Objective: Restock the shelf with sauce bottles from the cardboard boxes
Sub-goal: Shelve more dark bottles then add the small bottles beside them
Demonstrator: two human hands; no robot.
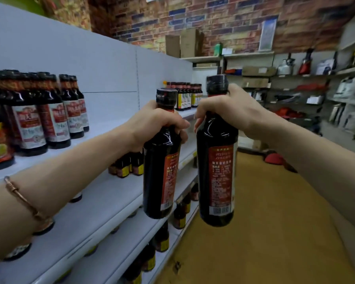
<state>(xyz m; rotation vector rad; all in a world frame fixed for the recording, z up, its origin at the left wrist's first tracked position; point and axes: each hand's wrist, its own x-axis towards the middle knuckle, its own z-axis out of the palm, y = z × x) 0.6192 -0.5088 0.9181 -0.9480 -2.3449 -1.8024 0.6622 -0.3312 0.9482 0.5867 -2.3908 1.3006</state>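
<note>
Basically two bottles in the air, one per hand, both upright, carried side by side, close but not touching, out over the aisle floor in front of the shelf.

Grip: left hand has fingers curled round the neck and shoulder of the left bottle, just under the cap. Right hand does the same on the right bottle, thumb and fingers wrapped below its cap. Neither base is supported, so the whole weight hangs from the neck.

Handling, my read:
- Full and likely heavy. Dark liquid fills the body up into the shoulder.
- Rigid, glossy, hard highlights. Glass or hard plastic, can't tell which. Treat as breakable.
- Smooth wall means slippery. The shoulder flare under the fingers is what stops it sliding through.
- Neck is the right place for a one-hand carry. For the set-down, keep it vertical and land the base flat.

Looks: near-black bottle, cylindrical body, narrow neck, dark cap under a shiny shrink seal. Back label faces the camera: red-orange panel, small print, barcode at the bottom edge.

Placement: matching stock stands at 9 o'clock from the hands, white-and-red front labels facing out. Bare shelf runs from there toward 12 o'clock, where another group sits further along. Lower tiers hold smaller bottles. No boxes in view.
</note>
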